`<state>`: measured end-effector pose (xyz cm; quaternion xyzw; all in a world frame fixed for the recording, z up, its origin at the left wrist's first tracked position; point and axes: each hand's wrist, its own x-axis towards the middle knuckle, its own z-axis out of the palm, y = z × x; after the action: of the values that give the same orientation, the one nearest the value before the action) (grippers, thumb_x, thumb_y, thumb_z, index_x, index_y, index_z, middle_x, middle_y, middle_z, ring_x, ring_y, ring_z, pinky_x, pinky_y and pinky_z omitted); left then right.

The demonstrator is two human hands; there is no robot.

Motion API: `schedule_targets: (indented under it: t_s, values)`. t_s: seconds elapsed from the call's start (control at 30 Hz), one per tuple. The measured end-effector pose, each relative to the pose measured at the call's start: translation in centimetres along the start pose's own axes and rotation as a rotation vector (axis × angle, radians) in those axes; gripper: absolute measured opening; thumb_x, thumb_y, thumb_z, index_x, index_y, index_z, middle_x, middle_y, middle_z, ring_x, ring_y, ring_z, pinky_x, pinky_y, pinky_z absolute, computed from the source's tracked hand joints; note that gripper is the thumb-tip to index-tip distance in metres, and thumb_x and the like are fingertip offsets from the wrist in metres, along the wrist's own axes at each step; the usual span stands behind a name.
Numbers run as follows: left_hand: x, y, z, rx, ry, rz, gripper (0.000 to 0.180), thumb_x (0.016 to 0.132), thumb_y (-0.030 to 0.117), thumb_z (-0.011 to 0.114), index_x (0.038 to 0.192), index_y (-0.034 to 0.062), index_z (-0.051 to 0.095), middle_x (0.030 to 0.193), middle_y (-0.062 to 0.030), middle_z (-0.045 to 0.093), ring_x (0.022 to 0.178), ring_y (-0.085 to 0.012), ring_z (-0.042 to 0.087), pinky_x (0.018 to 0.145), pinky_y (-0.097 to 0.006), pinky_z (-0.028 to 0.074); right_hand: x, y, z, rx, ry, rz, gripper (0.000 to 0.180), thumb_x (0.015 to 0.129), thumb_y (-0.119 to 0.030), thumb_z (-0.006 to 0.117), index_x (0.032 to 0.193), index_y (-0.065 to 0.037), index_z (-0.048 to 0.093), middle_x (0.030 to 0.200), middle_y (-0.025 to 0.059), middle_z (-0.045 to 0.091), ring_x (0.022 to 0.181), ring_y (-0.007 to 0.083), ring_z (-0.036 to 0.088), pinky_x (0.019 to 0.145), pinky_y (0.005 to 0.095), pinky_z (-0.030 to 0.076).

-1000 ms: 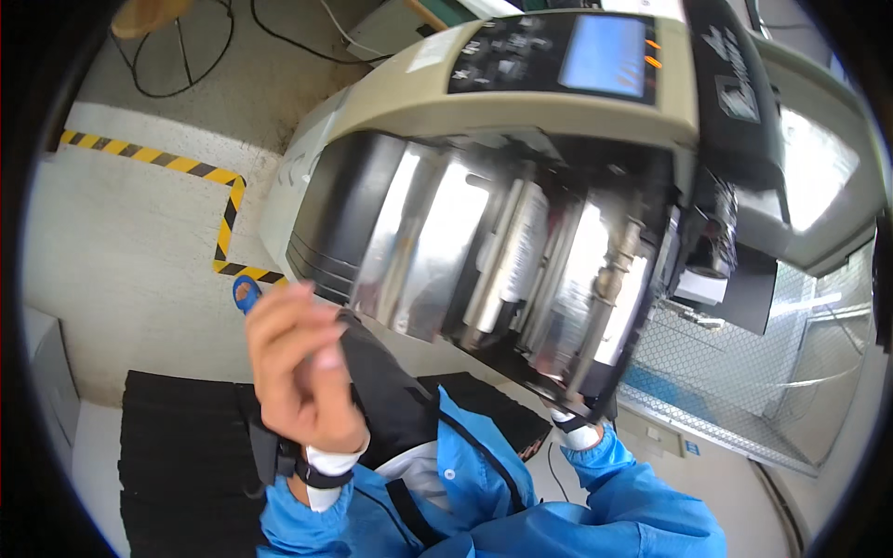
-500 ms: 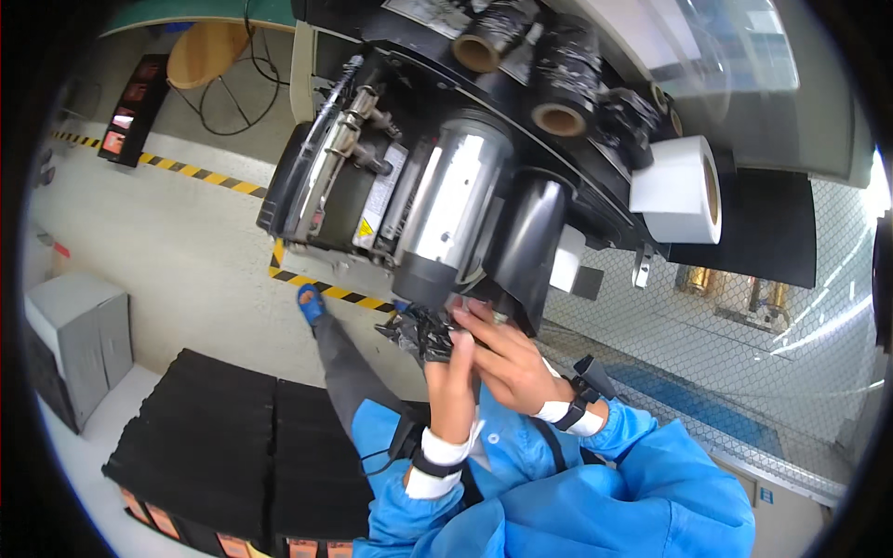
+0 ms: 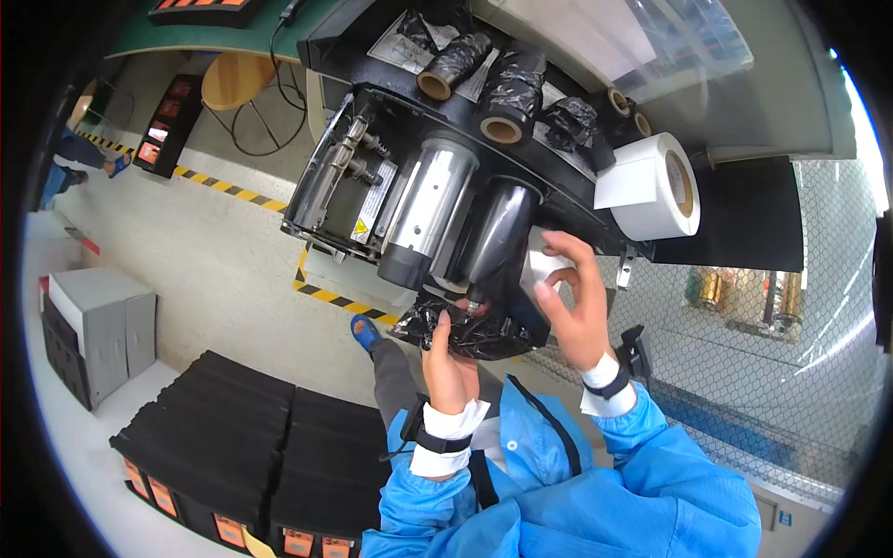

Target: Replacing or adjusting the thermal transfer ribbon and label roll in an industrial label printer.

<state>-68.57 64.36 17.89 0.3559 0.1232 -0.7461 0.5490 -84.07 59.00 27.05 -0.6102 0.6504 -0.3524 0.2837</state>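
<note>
A crumpled bunch of shiny black ribbon film (image 3: 460,327) hangs under the open label printer (image 3: 437,186), just below its two rollers. The left hand (image 3: 448,363) is closed on the near side of this black film and holds it from below. The right hand (image 3: 572,302) is to the right of it. Its fingers are bent around the end of a white label strip (image 3: 541,265) and pinch it, next to the dark roller (image 3: 498,232). A shiny silver roller (image 3: 423,209) sits just left of the dark one.

A big white label roll (image 3: 656,186) hangs on the right side of the printer. Black ribbon rolls (image 3: 484,79) lie on top, farther away. Both arms wear blue sleeves (image 3: 595,484). Black trays (image 3: 251,446) are stacked near on the left. A grey box (image 3: 102,321) stands on the far left. Yellow and black floor tape (image 3: 233,186) runs along the floor behind.
</note>
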Motion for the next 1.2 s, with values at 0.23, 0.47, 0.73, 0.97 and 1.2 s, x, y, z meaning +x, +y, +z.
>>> schedule_targets:
  t_s: [0.23, 0.47, 0.73, 0.97, 1.2]
  values:
    - [-0.4, -0.2, 1.0, 0.041, -0.009, -0.020, 0.042, 0.110, 0.031, 0.050, 0.135, -0.0002, 0.061, 0.126, -0.0175, 0.070, 0.122, -0.0298, 0.065, 0.106, -0.047, 0.051, 2.4, 2.1, -0.6, 0.349, -0.296, 0.384, 0.054, 0.099, -0.020, 0.071, 0.144, -0.002, 0.047, 0.116, 0.0104, 0.068, 0.103, 0.0136, 0.063, 0.087, 0.0288, 0.048]
    - [-0.6, 0.2, 2.9, 0.101, -0.076, -0.024, 0.043, 0.110, 0.032, 0.047, 0.137, 0.0014, 0.061, 0.131, -0.0173, 0.067, 0.125, -0.0297, 0.063, 0.110, -0.049, 0.048, 3.2, 2.5, 1.1, 0.529, 0.052, 0.298, 0.034, 0.099, -0.013, 0.072, 0.127, -0.001, 0.059, 0.102, 0.0038, 0.071, 0.092, 0.0072, 0.062, 0.080, 0.0244, 0.048]
    - [2.2, -0.1, 3.2, 0.133, 0.015, -0.025, 0.047, 0.112, 0.038, 0.041, 0.140, 0.0054, 0.060, 0.139, -0.0130, 0.066, 0.127, -0.0306, 0.063, 0.111, -0.049, 0.048, 1.9, 3.7, 0.5, 0.322, 0.320, 0.197, 0.030, 0.101, -0.019, 0.071, 0.124, -0.002, 0.064, 0.112, 0.0095, 0.071, 0.101, 0.0176, 0.065, 0.087, 0.0311, 0.050]
    - [3.9, -0.3, 2.0, 0.237, -0.117, -0.100, 0.047, 0.110, 0.039, 0.041, 0.139, 0.0065, 0.060, 0.138, -0.0127, 0.066, 0.126, -0.0295, 0.063, 0.108, -0.049, 0.050, -1.0, 1.2, -1.9, 0.044, -0.010, -0.277, 0.021, 0.094, -0.006, 0.065, 0.113, -0.005, 0.072, 0.127, 0.0150, 0.069, 0.122, 0.0359, 0.060, 0.106, 0.0469, 0.046]
    - [5.5, 0.1, 2.2, 0.201, -0.249, -0.171, 0.051, 0.110, 0.040, 0.040, 0.143, 0.0061, 0.058, 0.142, -0.0154, 0.064, 0.129, -0.0329, 0.061, 0.110, -0.052, 0.048, 0.6, 1.9, -4.3, -0.237, 0.050, -0.127, 0.031, 0.096, -0.018, 0.064, 0.124, -0.006, 0.070, 0.135, 0.0130, 0.067, 0.130, 0.0372, 0.056, 0.108, 0.0501, 0.042]
